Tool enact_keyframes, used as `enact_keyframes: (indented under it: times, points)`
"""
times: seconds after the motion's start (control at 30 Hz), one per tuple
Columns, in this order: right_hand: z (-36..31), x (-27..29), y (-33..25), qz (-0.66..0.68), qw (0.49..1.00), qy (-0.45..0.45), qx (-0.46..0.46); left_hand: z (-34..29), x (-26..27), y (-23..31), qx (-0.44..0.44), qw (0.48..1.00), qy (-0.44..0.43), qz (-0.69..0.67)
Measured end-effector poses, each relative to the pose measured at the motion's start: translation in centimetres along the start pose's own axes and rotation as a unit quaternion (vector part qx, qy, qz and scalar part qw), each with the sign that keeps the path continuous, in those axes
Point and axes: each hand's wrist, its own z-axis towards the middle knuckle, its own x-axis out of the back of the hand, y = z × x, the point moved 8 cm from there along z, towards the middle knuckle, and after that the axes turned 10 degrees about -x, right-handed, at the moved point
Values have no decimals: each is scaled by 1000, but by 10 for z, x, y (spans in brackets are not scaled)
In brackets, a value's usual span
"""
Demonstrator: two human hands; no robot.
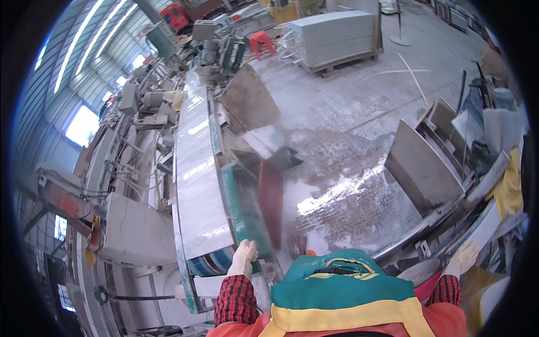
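My left hand (243, 258), in a pale glove, is closed beside the near end of a long conveyor, next to its green side rail (232, 196). What its fingers hold, if anything, is hidden. The conveyor's white, glossy top (200, 185) runs away from me, with a blue roller (210, 263) under its near end. Out to the right, my right hand (464, 256), also gloved, has its fingers extended near a long pale strip (484, 229). Nothing shows in its grasp. A green and yellow apron (345, 281) covers my front.
Left of the conveyor stand motors and machine frames (151, 101). A brown board (250, 98) and a reddish panel (270, 205) lean along its right side. Wet floor (342, 191) lies ahead, with stacked slabs (337, 39) on a pallet and a red stool (261, 45) beyond. Boards (424, 168) stand right.
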Motion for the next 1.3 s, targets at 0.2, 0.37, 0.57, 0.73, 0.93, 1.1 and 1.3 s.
enact_keyframes:
  times: [0.2, 0.37, 0.57, 0.73, 0.93, 1.1, 1.3]
  points:
    - [-1, -7, 0, 15, 999, 21, 38, -3, -4, -10, -12, 998, 21, -50]
    - [-3, 17, -28, -16, 997, -66, 23, -35, 5, 13, 19, 996, 51, -74]
    - [-35, 100, -40, 51, 996, 46, 63, -10, -7, 4, -46, 987, 89, -126]
    - [-49, 132, -64, 2, 967, 223, 125, -24, -5, 5, -4, 981, 79, -178]
    - [-64, 150, -78, -75, 929, 307, 193, -55, 7, 29, -81, 965, 119, -222]
    - [-65, 141, -71, -50, 937, 294, 181, -52, 8, 31, -68, 971, 105, -203]
    - [-88, 171, -99, -172, 901, 288, 275, -38, 7, 18, -63, 984, 58, -156]
